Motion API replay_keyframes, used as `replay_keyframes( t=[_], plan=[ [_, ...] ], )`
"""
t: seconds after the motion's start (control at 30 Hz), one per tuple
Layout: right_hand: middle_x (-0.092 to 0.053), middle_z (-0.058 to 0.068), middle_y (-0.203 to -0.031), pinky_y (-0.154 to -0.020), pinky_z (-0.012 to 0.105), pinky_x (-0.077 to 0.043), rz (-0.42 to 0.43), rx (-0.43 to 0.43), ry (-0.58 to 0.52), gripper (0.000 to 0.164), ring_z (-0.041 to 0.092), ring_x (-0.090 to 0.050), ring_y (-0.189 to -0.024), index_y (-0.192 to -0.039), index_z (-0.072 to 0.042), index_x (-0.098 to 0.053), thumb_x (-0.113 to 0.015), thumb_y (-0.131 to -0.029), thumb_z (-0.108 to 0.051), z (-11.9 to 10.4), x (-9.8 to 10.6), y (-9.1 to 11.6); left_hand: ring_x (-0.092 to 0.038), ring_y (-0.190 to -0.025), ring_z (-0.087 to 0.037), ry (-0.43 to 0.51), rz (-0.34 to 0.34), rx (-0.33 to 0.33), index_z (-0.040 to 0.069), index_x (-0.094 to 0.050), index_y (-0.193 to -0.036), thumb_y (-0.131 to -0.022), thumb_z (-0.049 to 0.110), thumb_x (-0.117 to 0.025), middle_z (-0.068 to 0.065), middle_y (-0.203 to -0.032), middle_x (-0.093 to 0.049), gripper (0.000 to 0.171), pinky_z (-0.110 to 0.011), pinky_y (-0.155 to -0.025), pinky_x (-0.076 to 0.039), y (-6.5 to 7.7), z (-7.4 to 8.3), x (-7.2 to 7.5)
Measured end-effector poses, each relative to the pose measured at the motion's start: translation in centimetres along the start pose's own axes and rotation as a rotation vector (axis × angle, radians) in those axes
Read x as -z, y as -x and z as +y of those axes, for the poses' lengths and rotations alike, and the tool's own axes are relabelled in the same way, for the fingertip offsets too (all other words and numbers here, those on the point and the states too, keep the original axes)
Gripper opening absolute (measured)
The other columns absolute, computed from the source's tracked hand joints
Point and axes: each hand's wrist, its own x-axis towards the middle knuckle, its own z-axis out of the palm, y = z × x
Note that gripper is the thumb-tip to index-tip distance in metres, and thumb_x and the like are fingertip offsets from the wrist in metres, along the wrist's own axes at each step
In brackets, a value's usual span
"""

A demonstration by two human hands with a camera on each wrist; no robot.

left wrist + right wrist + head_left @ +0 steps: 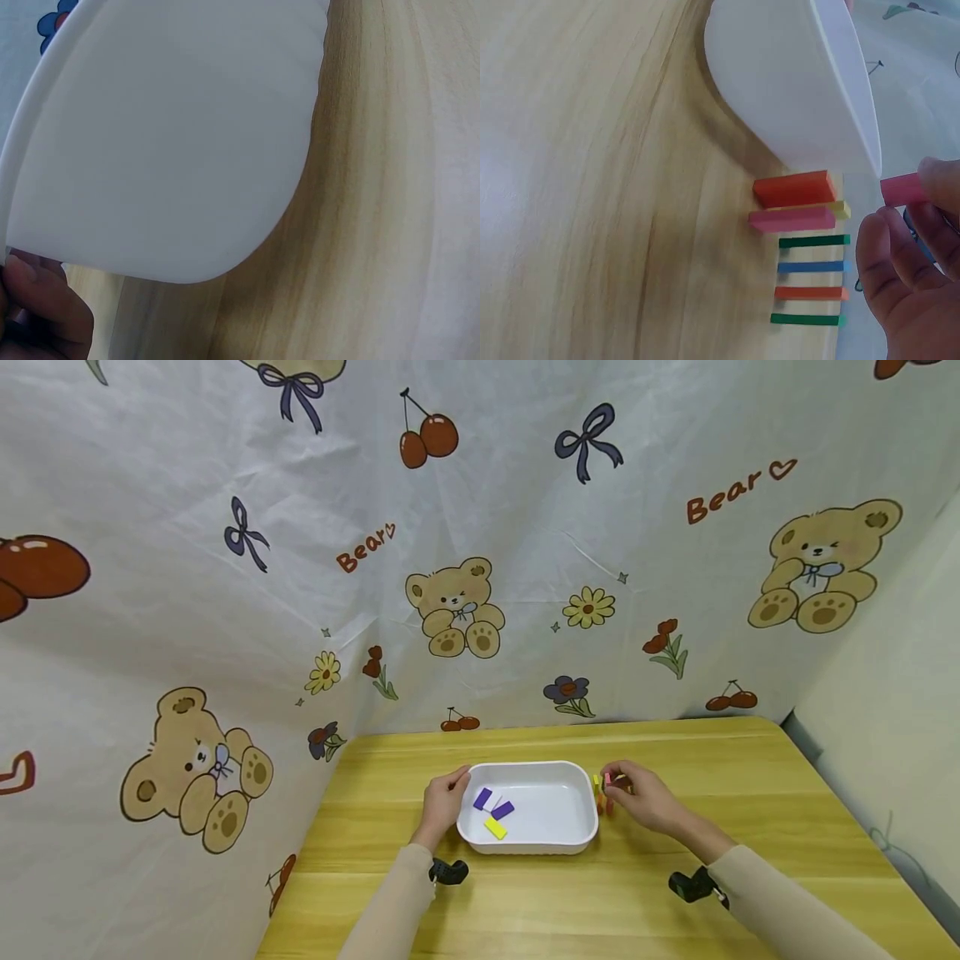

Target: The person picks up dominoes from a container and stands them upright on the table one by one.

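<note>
My left hand (pixel 442 802) pinches the left rim of a white plastic tray (pixel 536 849); in the left wrist view, its thumb and a finger meet at the tray's edge. My right hand (pixel 637 795), just right of the tray, pinches a pink domino block (pixel 902 189) between thumb and fingers. Below it several dominoes stand on edge in a row, among them a red-orange domino (pixel 793 189), another pink domino (pixel 791 219) and a blue domino (pixel 814 267). Inside the tray lie purple dominoes (pixel 503 811), a yellow domino (pixel 496 828) and a whitish piece, hard to make out.
The wooden table (pixel 555 910) carries the tray and the row. Behind it hangs a pale cloth (pixel 525 543) printed with bears and cherries. A thin cable (pixel 896 847) hangs beyond the table's right edge.
</note>
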Motion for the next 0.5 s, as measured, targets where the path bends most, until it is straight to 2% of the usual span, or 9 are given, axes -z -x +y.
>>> replay_keyframes(
  t=[0.17,0.5],
  plan=[
    [-0.067,0.017,-0.117,-0.078,0.032,-0.06,0.036,-0.013,0.021,0.027,0.032,-0.067,-0.104,-0.126,0.003,-0.062,-0.065,-0.1,-0.006,0.8,0.2,0.6,-0.06,-0.134,-0.031,-0.015,0.012,-0.013,0.018,-0.07,-0.135,-0.107,0.029,-0.059,-0.008,-0.139,-0.067,0.033,-0.045,-0.108,-0.054,0.1,-0.1,-0.1],
    [-0.066,0.02,-0.121,-0.083,0.042,-0.063,0.03,-0.071,0.019,0.029,0.038,-0.066,-0.109,-0.128,0.003,-0.06,-0.065,-0.101,-0.007,2.2,0.0,1.2,-0.059,-0.135,-0.031,-0.003,0.006,-0.003,0.017,-0.069,-0.136,-0.106,0.031,-0.06,-0.007,-0.14,-0.067,0.035,-0.046,-0.109,-0.053,0.0,-0.2,0.0]
  ],
)
